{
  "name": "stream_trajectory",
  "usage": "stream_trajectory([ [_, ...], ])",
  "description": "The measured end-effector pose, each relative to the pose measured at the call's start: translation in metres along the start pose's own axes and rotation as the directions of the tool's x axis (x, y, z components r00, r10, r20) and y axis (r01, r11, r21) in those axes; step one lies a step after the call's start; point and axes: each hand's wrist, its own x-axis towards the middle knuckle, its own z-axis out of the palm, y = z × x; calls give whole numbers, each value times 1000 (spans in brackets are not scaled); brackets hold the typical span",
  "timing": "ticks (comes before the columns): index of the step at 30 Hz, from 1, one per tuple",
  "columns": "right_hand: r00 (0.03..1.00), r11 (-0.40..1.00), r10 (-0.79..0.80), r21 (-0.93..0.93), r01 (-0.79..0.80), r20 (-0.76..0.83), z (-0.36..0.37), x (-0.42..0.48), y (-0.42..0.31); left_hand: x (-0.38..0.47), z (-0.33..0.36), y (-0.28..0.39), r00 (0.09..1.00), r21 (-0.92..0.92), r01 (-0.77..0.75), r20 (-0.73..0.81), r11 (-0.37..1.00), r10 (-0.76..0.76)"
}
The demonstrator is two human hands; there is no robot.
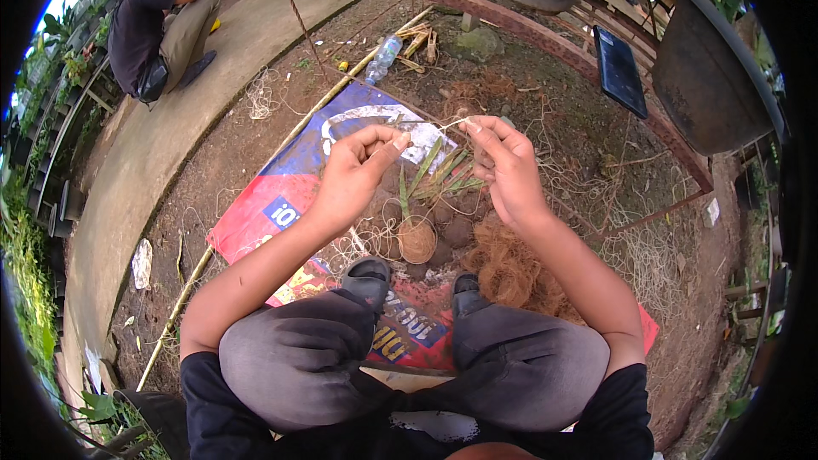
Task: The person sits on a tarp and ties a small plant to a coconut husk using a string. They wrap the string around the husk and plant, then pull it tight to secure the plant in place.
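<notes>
My left hand (pixel 364 163) and my right hand (pixel 508 166) are raised in front of me, a short gap apart. The right thumb and forefinger pinch a pale thin string (pixel 455 123), which runs toward the left hand. The left thumb and forefinger are pinched together on what looks like the string's other part; it is too fine to follow there. Below the hands sits a fibre-wrapped ball (pixel 417 241) with green leaves (pixel 425 169) above it. Dark soil balls (pixel 457 231) lie around it, and a heap of brown coconut fibre (pixel 511 265) is on the right.
A printed banner sheet (pixel 255 204) covers the ground. Loose string (pixel 658 268) tangles at the right. A rusty metal frame (pixel 511 13) carries a phone (pixel 620 70) and large pots (pixel 703 76). A plastic bottle (pixel 385 59) lies beyond the sheet. Another person (pixel 153 32) crouches on the path.
</notes>
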Motion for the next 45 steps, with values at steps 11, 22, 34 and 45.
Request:
stream_trajectory([
  [11,983,999,-9,-49,19,186,2,-3,1,-1,13,-4,961,144,-275,68,951,268],
  [22,899,837,-393,-328,438,195,8,-4,-1,-1,10,-2,942,159,-329,-11,931,335],
  [34,821,626,-485,-536,567,302,8,-10,-7,-3,10,1,944,142,-324,-14,935,329],
  [45,795,586,-507,-543,601,333,6,-7,-4,-5,9,4,956,220,-292,30,931,293],
])
